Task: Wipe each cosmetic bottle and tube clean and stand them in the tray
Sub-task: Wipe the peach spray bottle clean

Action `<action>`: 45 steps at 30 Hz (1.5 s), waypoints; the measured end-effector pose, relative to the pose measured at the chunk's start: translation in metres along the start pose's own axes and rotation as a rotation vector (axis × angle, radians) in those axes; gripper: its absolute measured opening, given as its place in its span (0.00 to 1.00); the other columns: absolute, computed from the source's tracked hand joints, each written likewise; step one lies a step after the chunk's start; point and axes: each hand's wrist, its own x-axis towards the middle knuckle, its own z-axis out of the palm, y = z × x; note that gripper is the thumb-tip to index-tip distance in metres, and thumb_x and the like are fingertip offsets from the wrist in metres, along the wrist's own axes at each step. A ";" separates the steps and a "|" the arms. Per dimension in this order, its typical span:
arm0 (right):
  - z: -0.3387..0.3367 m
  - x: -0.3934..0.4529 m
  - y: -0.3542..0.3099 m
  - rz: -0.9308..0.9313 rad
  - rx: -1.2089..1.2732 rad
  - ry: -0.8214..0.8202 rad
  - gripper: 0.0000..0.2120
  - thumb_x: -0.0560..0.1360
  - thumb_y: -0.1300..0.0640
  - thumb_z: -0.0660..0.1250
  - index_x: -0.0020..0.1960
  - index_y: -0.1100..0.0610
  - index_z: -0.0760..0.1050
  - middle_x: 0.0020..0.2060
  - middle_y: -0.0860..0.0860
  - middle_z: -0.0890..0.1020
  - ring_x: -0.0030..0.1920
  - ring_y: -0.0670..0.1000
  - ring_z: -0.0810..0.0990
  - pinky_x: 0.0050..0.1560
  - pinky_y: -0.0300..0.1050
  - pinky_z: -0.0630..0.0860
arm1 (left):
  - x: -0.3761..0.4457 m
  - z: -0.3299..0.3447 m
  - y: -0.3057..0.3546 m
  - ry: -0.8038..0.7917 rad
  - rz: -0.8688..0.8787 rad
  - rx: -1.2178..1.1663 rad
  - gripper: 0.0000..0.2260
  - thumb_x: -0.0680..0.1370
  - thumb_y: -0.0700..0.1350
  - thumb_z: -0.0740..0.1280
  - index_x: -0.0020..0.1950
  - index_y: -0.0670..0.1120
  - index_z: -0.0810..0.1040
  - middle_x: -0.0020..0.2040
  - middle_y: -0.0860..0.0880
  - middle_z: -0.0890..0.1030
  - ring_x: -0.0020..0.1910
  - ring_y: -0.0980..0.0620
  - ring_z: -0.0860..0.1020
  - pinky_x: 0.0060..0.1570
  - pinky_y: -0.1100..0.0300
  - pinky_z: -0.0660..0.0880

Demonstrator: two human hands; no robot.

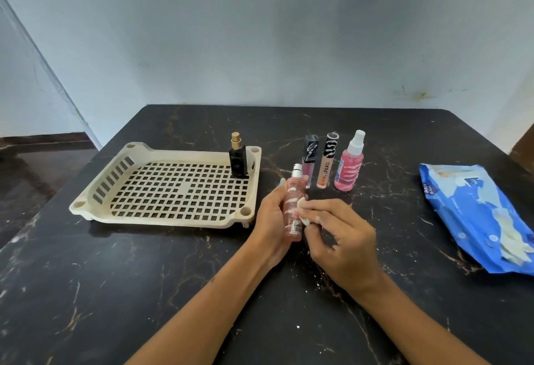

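Observation:
My left hand (271, 217) grips a slim pink spray bottle (293, 208) upright above the table, just right of the tray. My right hand (341, 237) presses a small white wipe (303, 210) against the bottle's right side. A cream slotted tray (115, 174) lies to the left, with a black perfume bottle (238, 159) with a gold cap standing in its far right corner. Behind my hands stand a pink lip gloss tube (309, 162), a peach lip gloss tube (326, 162) and a larger pink spray bottle (349, 165), smeared with white.
A blue pack of wet wipes (474, 214) lies at the right on the black marble-patterned table (144, 278). White specks dot the tabletop near my hands. A pale wall rises behind the table's far edge.

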 end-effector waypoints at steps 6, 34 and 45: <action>0.002 0.002 0.005 0.113 -0.006 0.051 0.09 0.74 0.64 0.65 0.48 0.65 0.84 0.47 0.54 0.84 0.50 0.48 0.82 0.56 0.39 0.78 | 0.002 0.000 -0.001 0.010 0.035 0.014 0.17 0.82 0.48 0.53 0.56 0.41 0.78 0.42 0.44 0.82 0.40 0.51 0.80 0.45 0.60 0.77; 0.002 0.009 0.005 0.075 -0.053 0.034 0.10 0.74 0.65 0.64 0.49 0.66 0.83 0.48 0.55 0.83 0.50 0.49 0.80 0.58 0.37 0.75 | -0.002 0.004 0.001 0.008 0.063 0.079 0.14 0.79 0.42 0.54 0.49 0.39 0.78 0.36 0.45 0.80 0.33 0.52 0.77 0.34 0.61 0.74; 0.002 0.013 0.006 0.032 -0.133 0.017 0.11 0.75 0.65 0.63 0.52 0.68 0.82 0.50 0.58 0.83 0.53 0.51 0.78 0.63 0.35 0.71 | -0.004 0.005 -0.001 -0.035 0.119 0.183 0.16 0.79 0.41 0.52 0.53 0.43 0.79 0.36 0.46 0.81 0.33 0.54 0.78 0.32 0.62 0.74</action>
